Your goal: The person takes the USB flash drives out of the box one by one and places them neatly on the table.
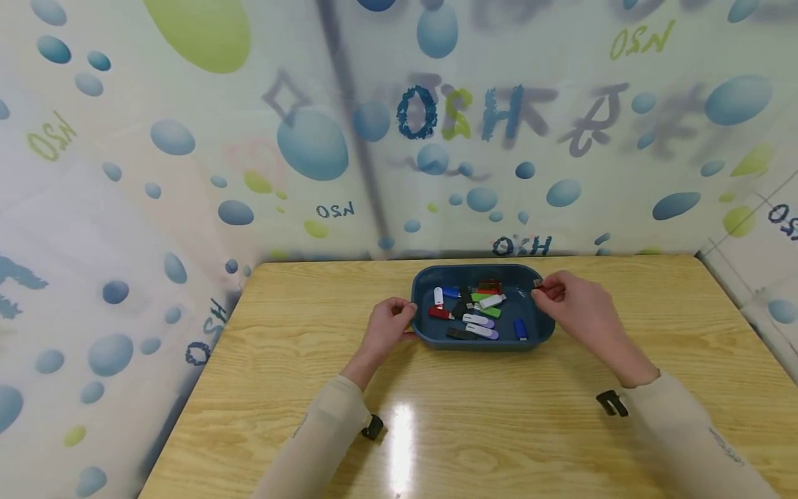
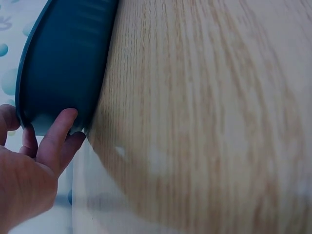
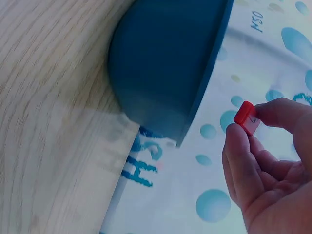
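Observation:
A dark blue plastic tub point(image 1: 483, 344) stands on the table with several USB flash drives in it. Among them are a red flash drive point(image 1: 440, 313), a blue one point(image 1: 520, 328), a black one point(image 1: 460, 334) and a white-and-purple one point(image 1: 481, 331). My left hand point(image 1: 385, 326) holds the tub's left end, thumb at the rim and fingers against the outer wall point(image 2: 68, 73). Above the tub's right rim, my right hand point(image 1: 584, 306) pinches a red USB flash drive point(image 3: 247, 118) between thumb and fingertips, clear of the tub wall.
The wood-grain table point(image 1: 299, 388) extends around the tub. Behind it hangs a pale curtain point(image 1: 386, 194) printed with blue and green drops. Black straps point(image 1: 373, 427) show at both wrists.

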`<state>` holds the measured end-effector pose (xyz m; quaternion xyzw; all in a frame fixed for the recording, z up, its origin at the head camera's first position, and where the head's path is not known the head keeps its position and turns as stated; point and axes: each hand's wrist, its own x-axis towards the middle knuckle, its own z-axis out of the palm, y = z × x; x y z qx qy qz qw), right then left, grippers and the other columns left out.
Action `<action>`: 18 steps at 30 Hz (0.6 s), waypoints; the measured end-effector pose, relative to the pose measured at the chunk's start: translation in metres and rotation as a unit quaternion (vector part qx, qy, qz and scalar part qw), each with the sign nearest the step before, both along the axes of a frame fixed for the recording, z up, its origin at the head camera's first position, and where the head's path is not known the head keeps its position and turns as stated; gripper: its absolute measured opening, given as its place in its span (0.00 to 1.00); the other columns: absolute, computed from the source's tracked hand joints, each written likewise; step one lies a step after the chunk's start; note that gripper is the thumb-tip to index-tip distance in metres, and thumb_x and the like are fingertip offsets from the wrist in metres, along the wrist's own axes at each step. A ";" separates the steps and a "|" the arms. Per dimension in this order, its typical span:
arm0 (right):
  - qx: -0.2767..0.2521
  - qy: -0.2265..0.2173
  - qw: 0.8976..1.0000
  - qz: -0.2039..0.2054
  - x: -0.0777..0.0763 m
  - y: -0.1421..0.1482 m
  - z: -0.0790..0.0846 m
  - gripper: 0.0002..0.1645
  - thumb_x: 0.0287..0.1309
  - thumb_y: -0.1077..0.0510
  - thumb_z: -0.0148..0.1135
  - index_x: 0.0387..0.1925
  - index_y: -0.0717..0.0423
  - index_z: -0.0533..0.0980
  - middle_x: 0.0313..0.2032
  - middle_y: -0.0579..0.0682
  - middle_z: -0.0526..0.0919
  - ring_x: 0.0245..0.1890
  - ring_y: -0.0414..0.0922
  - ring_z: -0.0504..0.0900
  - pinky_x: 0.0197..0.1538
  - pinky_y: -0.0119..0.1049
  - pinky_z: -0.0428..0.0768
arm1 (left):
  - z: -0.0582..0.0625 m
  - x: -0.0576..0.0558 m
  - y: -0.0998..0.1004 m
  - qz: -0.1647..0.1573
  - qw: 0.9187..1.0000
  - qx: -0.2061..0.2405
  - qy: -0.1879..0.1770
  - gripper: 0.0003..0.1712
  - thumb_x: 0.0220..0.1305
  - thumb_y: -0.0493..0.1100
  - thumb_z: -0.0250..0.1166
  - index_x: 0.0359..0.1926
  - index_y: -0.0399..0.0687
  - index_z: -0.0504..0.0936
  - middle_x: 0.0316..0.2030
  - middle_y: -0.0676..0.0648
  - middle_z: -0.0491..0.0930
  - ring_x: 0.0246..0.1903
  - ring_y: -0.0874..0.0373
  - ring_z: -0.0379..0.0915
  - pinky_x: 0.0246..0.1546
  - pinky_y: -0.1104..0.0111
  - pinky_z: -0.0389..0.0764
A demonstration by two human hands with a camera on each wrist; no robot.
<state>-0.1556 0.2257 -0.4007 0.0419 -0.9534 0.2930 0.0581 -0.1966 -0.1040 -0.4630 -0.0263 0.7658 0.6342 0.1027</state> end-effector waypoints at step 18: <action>0.029 -0.039 0.999 -0.023 0.007 0.050 -0.018 0.22 0.70 0.51 0.63 0.44 0.71 0.79 0.34 0.60 0.86 0.29 0.52 0.82 0.28 0.42 0.77 | 0.001 0.000 0.000 0.000 1.000 -0.010 0.007 0.13 0.75 0.40 0.61 0.46 0.30 0.80 0.38 0.41 0.78 0.33 0.55 0.77 0.37 0.59 0.90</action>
